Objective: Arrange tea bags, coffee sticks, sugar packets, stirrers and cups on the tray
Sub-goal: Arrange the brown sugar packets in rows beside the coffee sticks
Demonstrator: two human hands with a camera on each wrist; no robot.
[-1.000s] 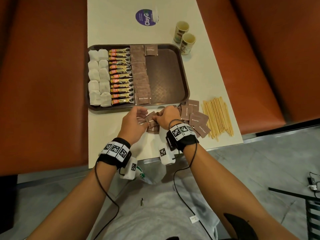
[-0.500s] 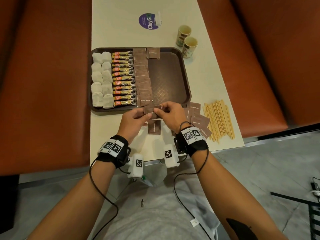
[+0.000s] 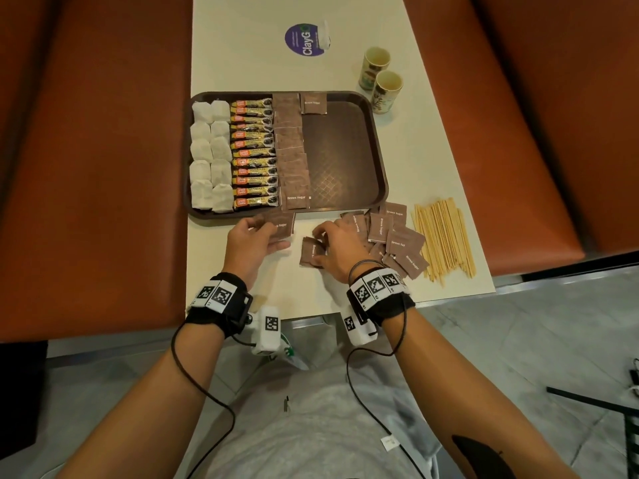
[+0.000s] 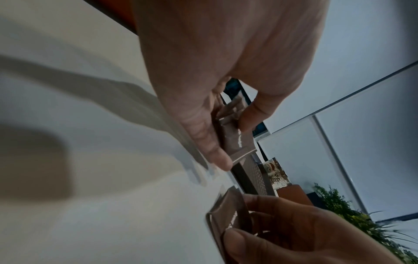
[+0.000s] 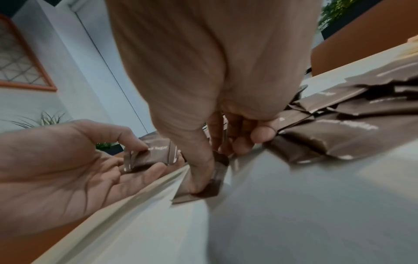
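Just off the tray's near rim: both hands work the brown sugar packets. I judge this to be the sugar step, partway through.
Tray (image 3: 340, 157): tea bags (image 3: 211, 157) fill its left end, coffee sticks (image 3: 254, 153) lie next to them, and a sugar column (image 3: 292, 150) comes right of those. A lone packet (image 3: 314, 103) at its far rim starts a second column. Its right half is bare.
Left hand (image 3: 254, 238): palm up just outside the tray's near rim, thumb pinching a packet (image 3: 281, 225) against the fingers. The wrist view hints at more than one in the pinch; the count is unclear.
Right hand (image 3: 340, 247): beside the left hand and a little farther from the tray, palm down. Its thumb and curled fingers nip a next packet (image 3: 311, 252) lying on the counter (image 3: 242, 46).
Pile (image 3: 390, 236): loose overlapping packets off the tray's near right corner, reaching under the right hand.
Stirrers (image 3: 442, 236): past the pile, farther right of the tray, not on it.
Cups (image 3: 387, 91): two, upright, off the tray's far right corner.
Next move: likely to lift the next packet, square it with the left hand's, then lay them below the lone packet. Thin, slick sachets call for an edge pinch and careful lining up.
Left to do: remaining sugar, stirrers, cups.
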